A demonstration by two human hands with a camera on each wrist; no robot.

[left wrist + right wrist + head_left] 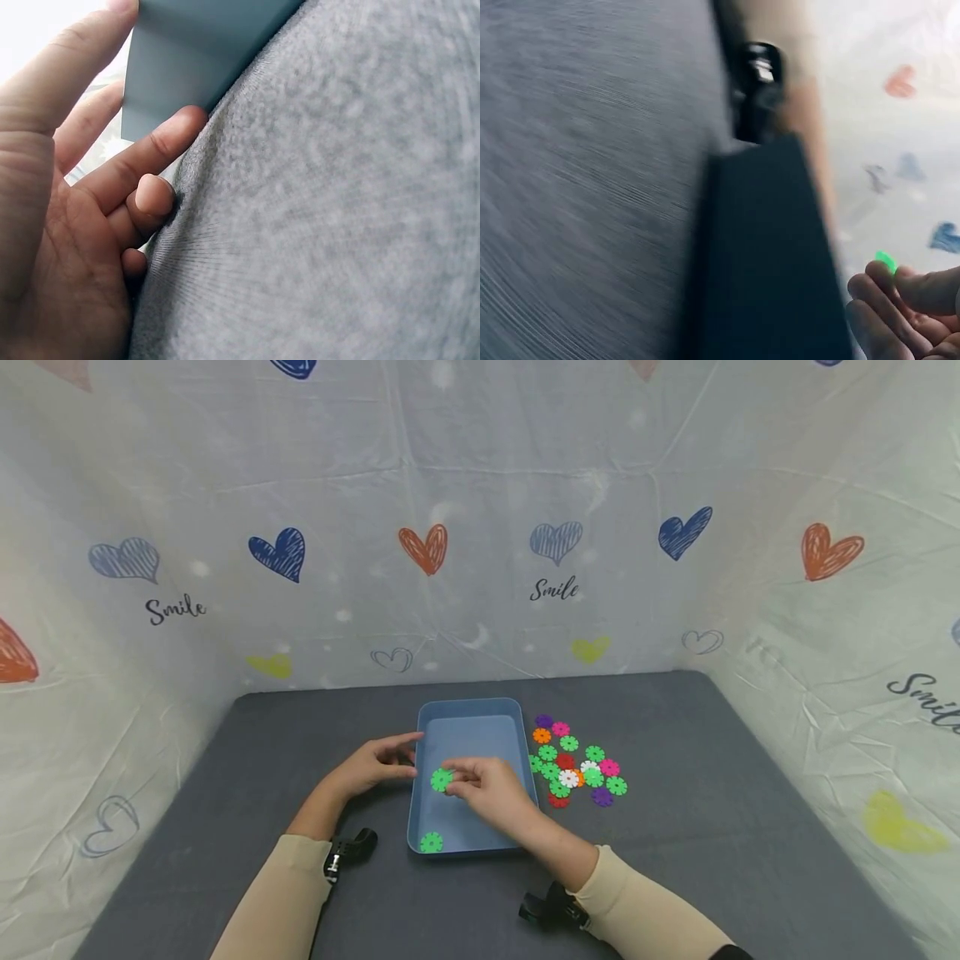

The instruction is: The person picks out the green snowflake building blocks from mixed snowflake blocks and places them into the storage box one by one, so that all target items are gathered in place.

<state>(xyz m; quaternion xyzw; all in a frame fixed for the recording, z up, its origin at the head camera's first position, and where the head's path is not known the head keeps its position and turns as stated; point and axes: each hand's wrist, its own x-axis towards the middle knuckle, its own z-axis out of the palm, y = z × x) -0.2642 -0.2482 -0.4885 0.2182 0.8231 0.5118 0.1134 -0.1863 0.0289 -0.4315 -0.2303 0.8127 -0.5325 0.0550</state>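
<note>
A green notched plastic disc (pixel 440 779) is pinched between the thumb and fingers of my right hand (pixel 491 792), over a blue tray (pixel 480 727). The right wrist view shows just a sliver of this green disc (pixel 886 260) at the fingertips. Inside the tray's near left corner lies another green disc (pixel 431 842). At the tray's left edge is my left hand (pixel 375 766), its fingers loosely extended and its fingertips at the rim. From the left wrist, the hand (pixel 82 210) has fingertips against the tray's outer side wall (pixel 195 60).
Right of the tray, a loose cluster of notched discs in green, white (pixel 569 778), orange (pixel 542 736), pink (pixel 610 767), red (pixel 558 801) and purple (pixel 602 797) lies on the grey tablecloth (pixel 697 810). A printed curtain (pixel 487 468) hangs behind the table.
</note>
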